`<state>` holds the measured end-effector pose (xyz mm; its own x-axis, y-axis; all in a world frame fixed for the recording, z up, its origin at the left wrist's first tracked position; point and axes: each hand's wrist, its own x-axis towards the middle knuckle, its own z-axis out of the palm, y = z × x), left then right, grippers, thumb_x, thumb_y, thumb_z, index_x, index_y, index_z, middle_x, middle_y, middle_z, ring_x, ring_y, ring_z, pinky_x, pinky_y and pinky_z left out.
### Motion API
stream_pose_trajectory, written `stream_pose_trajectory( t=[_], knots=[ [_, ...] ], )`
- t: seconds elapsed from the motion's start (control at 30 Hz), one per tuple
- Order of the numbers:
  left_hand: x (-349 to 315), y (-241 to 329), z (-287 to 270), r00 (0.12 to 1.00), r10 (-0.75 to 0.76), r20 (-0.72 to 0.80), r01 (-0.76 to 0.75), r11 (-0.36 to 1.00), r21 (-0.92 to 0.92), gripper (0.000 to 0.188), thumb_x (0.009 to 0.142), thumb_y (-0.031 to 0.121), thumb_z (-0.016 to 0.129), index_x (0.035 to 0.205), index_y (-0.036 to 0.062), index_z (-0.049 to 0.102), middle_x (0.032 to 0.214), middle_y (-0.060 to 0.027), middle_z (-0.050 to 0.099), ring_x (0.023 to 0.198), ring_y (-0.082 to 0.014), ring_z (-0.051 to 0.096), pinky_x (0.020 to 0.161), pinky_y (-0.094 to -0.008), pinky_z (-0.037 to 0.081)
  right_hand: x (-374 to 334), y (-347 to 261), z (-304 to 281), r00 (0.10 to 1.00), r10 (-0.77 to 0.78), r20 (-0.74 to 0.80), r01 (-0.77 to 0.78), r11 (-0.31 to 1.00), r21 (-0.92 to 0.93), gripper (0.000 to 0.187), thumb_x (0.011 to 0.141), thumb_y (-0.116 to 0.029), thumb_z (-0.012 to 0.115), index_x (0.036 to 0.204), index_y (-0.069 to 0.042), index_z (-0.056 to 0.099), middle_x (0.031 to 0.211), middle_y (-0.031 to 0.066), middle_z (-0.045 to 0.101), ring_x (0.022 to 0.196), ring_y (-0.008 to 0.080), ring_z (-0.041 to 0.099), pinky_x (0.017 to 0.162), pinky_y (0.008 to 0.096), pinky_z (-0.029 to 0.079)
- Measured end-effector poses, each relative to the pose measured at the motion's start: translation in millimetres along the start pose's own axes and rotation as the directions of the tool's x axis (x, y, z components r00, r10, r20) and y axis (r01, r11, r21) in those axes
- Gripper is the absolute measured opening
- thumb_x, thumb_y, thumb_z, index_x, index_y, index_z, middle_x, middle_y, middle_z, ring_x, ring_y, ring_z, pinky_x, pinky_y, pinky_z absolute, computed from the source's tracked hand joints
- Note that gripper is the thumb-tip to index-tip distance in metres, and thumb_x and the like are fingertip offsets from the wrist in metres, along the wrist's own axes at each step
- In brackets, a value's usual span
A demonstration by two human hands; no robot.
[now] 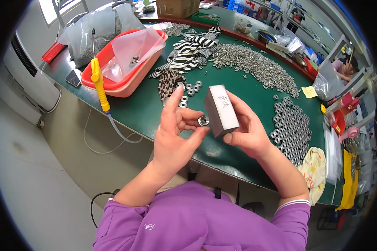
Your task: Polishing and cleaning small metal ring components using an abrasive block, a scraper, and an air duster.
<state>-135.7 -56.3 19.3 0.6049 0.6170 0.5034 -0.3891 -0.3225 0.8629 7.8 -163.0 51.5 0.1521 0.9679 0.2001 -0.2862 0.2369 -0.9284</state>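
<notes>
L hand pinching metal ring, R hand clamped on block; prob. mid-job, unclear if right-side ring batch done/pending.

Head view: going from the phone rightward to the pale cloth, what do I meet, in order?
Phone, yellow air gun, left hand, metal ring, grey-white block, right hand, spread of rings, pale cloth.

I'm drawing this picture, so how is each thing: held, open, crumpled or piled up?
Left hand: index raised, pinching
Metal ring: pinched in left hand
Right hand: gripping
Gray block: held, tilted
Red tub: open-topped, plastic bag inside
Yellow air gun: nozzle up
Striped cloth: crumpled
Metal pins: loose, heaped
Many more rings: spread close together
</notes>
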Motion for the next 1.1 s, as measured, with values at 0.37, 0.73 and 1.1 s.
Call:
stream_pose_trajectory(
  t=[0.37,0.73,1.1],
  knots=[
    [4,-2,-4,1.000,0.026,-0.005,-0.025,0.990,0.141,0.082,0.072,-0.010,0.064,0.140,0.0057,0.019,0.091,-0.0117,0.060,0.080,-0.0163,0.063,0.073,-0.0275,0.053,0,10,-7,0.999,-0.042,0.022,0.044,0.992,-0.119,0.083,0.064,0.001,0.069,0.137,-0.001,0.027,0.135,0.0106,0.037,0.128,0.0236,0.035,0.109,0.0393,0.024],
    [1,1,-4,0.996,-0.043,0.081,0.041,0.999,0.033,0.082,0.071,-0.011,0.063,0.138,0.0056,0.020,0.092,-0.0118,0.061,0.084,-0.0174,0.063,0.075,-0.0274,0.053,2,10,-9,0.994,-0.104,0.028,0.107,0.967,-0.229,0.078,0.064,-0.004,0.072,0.132,0.000,0.034,0.128,0.0097,0.038,0.123,0.0247,0.041,0.106,0.0395,0.029],
    [5,0,-4,0.999,-0.035,0.019,0.034,0.999,0.040,0.079,0.070,-0.010,0.062,0.137,0.0037,0.022,0.093,-0.0115,0.061,0.081,-0.0158,0.062,0.075,-0.0274,0.052,-2,13,-4,0.988,-0.150,0.025,0.151,0.950,-0.275,0.077,0.063,-0.004,0.073,0.131,0.001,0.035,0.127,0.0097,0.039,0.122,0.0229,0.041,0.106,0.0389,0.030]
  ],
)
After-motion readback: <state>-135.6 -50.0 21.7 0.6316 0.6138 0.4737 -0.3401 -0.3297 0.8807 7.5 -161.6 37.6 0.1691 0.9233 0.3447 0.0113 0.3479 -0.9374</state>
